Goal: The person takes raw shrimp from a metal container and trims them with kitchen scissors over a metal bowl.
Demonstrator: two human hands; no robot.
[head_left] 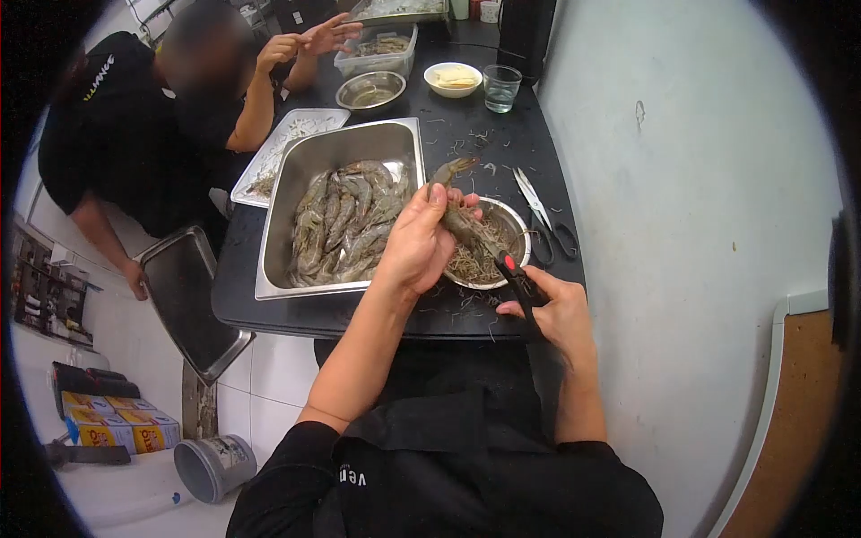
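My left hand (420, 235) is closed around a grey raw shrimp (466, 226), whose one end sticks up past my thumb. My right hand (562, 316) grips black-handled scissors (512, 272) with a red pivot. Their blades are at the shrimp's lower end, mostly hidden by it. Below both hands stands a round metal bowl (526, 235) with thin shrimp trimmings (475, 266) inside. On the left, a deep steel pan (276, 215) holds many whole shrimp (345, 220).
A second pair of scissors (538, 204) lies by the wall. Behind are a metal bowl (348, 99), white bowl (431, 82), water glass (501, 90) and plastic tub (404, 63). A white tray (247, 186) sits left. A co-worker's hand (134, 280) holds a dark tray (202, 359).
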